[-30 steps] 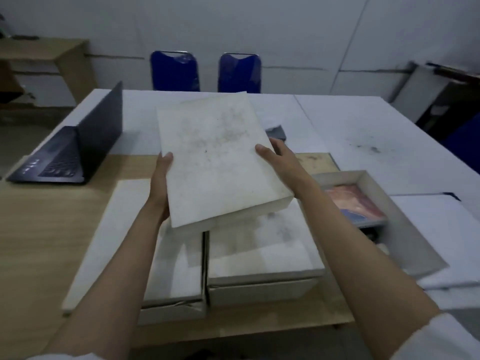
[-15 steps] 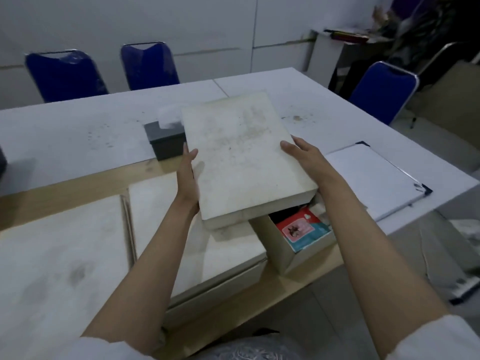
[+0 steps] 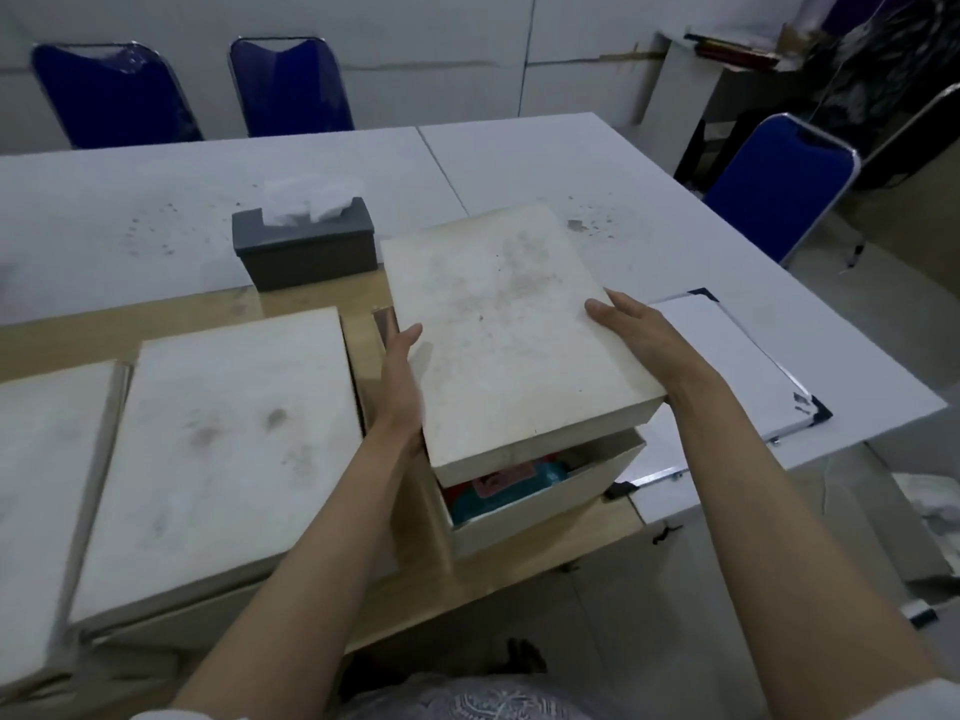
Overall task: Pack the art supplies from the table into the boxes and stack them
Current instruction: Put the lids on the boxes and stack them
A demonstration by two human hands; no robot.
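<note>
Tables [image 3: 519, 163] come first: two white tops pushed together at the far side, with a wooden desk [image 3: 545, 550] nearer the person carrying the boxes. On that desk, to the left, sits a closed white box [image 3: 223, 449], and the edge of another closed box [image 3: 41, 485] shows at the far left. A whiteboard [image 3: 727, 366] lies flat on the right, and a grey tissue box [image 3: 306, 246] stands behind.

The step in hand appears to be closing the open box [image 3: 545, 493] at the desk's right end. Its packed supplies, a red and teal packet [image 3: 498, 485], show through the gap at the near side. The lid [image 3: 509, 330] hovers above it, tilted, with its near edge clear of the box rim.

The left hand [image 3: 402, 376] presses flat along the lid's left side, fingers straight. The right hand [image 3: 641, 330] holds the right side, thumb lying on top; its other fingers are hidden under the edge, though it looks like a grip.

To do this well, square the lid's corners over the box walls first, then lower it evenly with both hands. The near wall looks as if it leans outward, so it may catch; guiding it inside the lid's skirt should prevent jamming.
</note>
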